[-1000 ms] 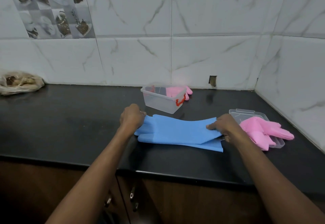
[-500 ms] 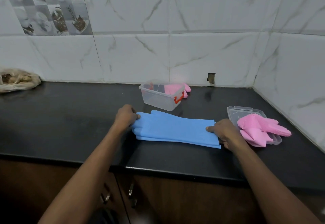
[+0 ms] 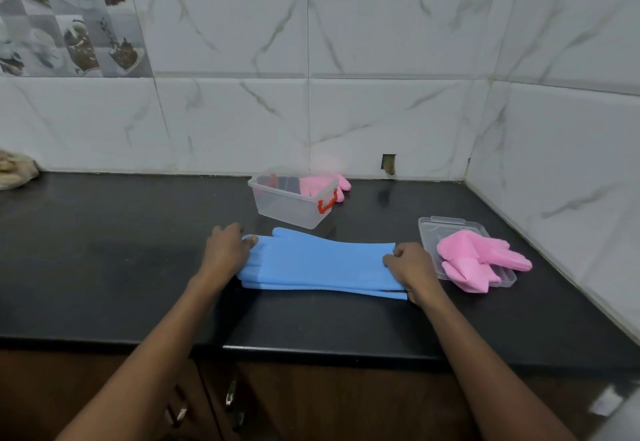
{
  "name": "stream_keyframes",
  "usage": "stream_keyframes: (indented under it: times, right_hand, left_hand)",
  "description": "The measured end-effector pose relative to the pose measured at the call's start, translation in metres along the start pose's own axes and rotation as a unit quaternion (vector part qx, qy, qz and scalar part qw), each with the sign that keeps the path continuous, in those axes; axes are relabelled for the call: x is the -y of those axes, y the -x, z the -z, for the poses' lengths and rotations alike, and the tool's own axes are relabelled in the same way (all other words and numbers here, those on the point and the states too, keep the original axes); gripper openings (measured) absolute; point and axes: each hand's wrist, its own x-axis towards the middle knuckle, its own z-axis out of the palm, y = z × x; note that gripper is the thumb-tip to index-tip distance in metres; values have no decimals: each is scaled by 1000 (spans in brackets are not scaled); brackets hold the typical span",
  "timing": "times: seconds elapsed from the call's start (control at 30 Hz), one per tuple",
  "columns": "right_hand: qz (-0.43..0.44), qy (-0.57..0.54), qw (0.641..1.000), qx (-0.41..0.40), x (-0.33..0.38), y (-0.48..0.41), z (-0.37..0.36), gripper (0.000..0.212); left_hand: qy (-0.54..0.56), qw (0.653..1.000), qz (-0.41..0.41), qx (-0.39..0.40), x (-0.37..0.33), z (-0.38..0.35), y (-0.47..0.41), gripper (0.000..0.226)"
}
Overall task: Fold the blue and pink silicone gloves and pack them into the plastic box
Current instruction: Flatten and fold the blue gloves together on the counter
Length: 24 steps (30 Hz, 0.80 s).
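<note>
Two blue silicone gloves lie stacked flat on the black counter, fingers to the left and cuffs to the right. My left hand grips the finger end. My right hand grips the cuff end. Behind them stands the clear plastic box with a red latch, open at the top. A pink glove lies behind the box, seen partly through its wall. To the right, a folded pink glove rests on the box's clear lid.
Tiled walls close the counter at the back and on the right, forming a corner. A brownish bag sits at the far left by the wall. Dark cabinet doors with metal handles are below the counter's front edge.
The upper blue glove, skewed a second ago, now lies squarely on the lower one. Both hands stayed at the two ends, and the pair shifted slightly left.
</note>
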Motion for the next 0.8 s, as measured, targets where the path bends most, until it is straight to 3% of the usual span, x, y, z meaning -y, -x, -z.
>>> stream_keyframes:
  times: [0.07,0.17,0.23,0.3,0.4,0.5,0.57,0.67,0.8]
  right_hand:
    - [1,-15,1000,-5,2,2,2,21]
    - [7,54,999,3,6,3,11,10]
    - [3,131,991,2,7,3,20,13]
    - [-9,173,985,0,6,5,27,15]
    - [-43,154,987,12,3,15,33,14]
    - [-88,-23,995,38,-6,19,34,15]
    - [-119,-107,986,42,-11,21,37,19]
    - [-145,-150,976,62,-11,26,38,25]
    - [-151,-196,964,92,-11,26,37,26]
  left_hand:
    - [8,994,-109,-10,-9,0,12,45]
    - [-42,944,-319,75,-27,-1,32,53]
    - [-73,905,-390,151,-40,-7,43,61]
    - [-121,871,-440,179,-51,-18,50,63]
    - [-140,856,-464,180,-65,-32,59,53]
    - [-165,842,-495,137,-78,-45,67,46]
    - [-187,831,-510,121,-86,-50,73,49]
    - [-174,843,-495,117,-97,-52,75,59]
    - [-186,844,-497,82,-116,-63,87,30]
